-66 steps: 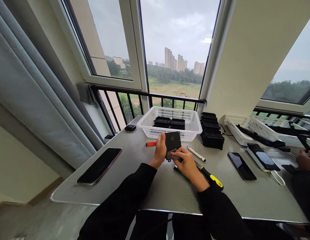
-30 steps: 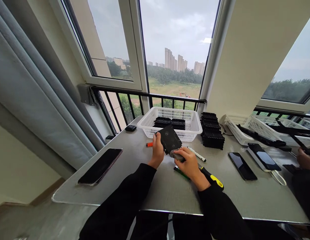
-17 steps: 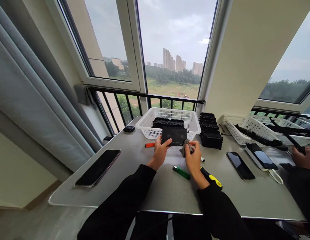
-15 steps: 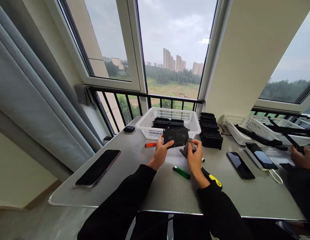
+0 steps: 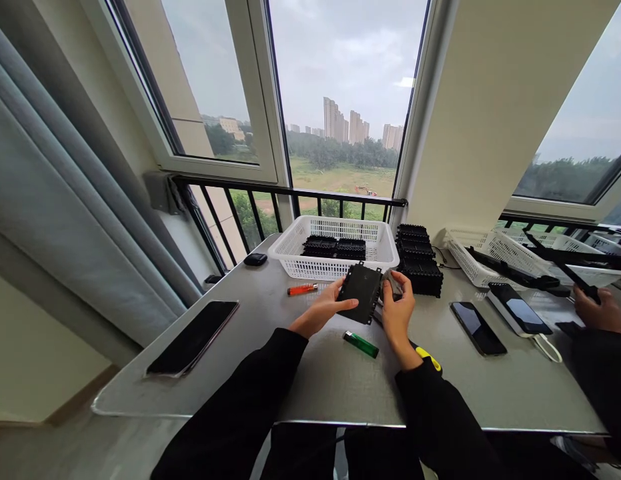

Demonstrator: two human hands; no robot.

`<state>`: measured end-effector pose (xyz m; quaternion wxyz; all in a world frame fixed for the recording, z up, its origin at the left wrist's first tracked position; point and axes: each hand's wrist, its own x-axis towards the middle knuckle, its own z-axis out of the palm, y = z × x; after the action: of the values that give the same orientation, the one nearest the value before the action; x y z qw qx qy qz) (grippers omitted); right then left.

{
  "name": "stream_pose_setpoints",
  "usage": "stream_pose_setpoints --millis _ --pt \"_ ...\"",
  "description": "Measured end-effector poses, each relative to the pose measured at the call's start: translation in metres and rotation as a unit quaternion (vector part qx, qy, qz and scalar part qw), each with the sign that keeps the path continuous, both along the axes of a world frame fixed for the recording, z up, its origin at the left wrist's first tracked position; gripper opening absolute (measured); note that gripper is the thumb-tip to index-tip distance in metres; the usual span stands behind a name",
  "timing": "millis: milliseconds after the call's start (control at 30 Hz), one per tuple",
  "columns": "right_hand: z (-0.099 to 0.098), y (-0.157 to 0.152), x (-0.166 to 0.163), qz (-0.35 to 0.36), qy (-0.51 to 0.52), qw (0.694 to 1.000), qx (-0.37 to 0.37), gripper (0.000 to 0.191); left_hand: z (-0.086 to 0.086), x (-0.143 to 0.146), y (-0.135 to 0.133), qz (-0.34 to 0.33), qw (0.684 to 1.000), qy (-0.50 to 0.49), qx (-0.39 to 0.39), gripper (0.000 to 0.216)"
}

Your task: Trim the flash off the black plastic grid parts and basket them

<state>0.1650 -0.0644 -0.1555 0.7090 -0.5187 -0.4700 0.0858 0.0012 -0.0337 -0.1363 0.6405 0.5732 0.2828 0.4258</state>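
Observation:
My left hand (image 5: 330,308) grips a flat black plastic part (image 5: 361,293) with small tabs along its edges, thumb on its face. It is held tilted above the table. At the part's right edge, my right hand (image 5: 397,310) is closed on a crumpled grey cloth (image 5: 391,283). A green lighter (image 5: 361,344) lies below the hands, and an orange lighter (image 5: 302,289) is left of them. The yellow and black handle (image 5: 428,358) of a tool shows partly behind my right wrist.
Behind the part, a white basket (image 5: 290,267) holds similar black parts, with stacks of them (image 5: 419,267) beside it. A tablet (image 5: 193,338) lies left, phones (image 5: 477,328) right. At far right, another person's hand (image 5: 599,311) holds a long black piece.
The black part has turned from lying wide to a steeper slant and come slightly nearer. My right hand, with the cloth, has shifted a little right along its edge.

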Motion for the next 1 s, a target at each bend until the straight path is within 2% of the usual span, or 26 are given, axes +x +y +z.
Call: stream_pose_setpoints --millis 67,167,267,467,700,867,1000 --pt "0.000 0.000 0.003 0.013 -0.036 0.999 0.006 0.030 -0.001 0.002 0.000 0.012 1.000 0.012 0.007 0.054" --pt "0.001 0.000 0.008 -0.009 -0.085 0.996 0.017 0.030 -0.003 0.004 0.000 0.068 0.997 0.022 0.020 0.047" --pt "0.003 -0.001 0.010 -0.023 -0.116 0.993 0.023 0.029 -0.003 0.006 0.000 0.111 0.992 0.033 0.044 0.049" --pt "0.000 -0.003 0.006 -0.014 -0.167 0.986 0.014 0.029 -0.005 0.007 0.000 0.120 0.989 0.050 0.076 0.050" --pt "-0.002 -0.003 0.004 0.041 -0.219 0.975 -0.011 0.033 -0.011 0.007 0.005 0.153 0.979 0.076 0.109 0.051" --pt "-0.006 -0.003 -0.001 0.115 -0.262 0.958 -0.026 0.036 -0.012 0.005 0.010 0.211 0.974 0.029 0.082 0.050" --pt "-0.008 -0.004 -0.003 0.144 -0.289 0.945 -0.043 0.039 -0.012 0.002 0.014 0.212 0.976 -0.020 0.057 0.053"
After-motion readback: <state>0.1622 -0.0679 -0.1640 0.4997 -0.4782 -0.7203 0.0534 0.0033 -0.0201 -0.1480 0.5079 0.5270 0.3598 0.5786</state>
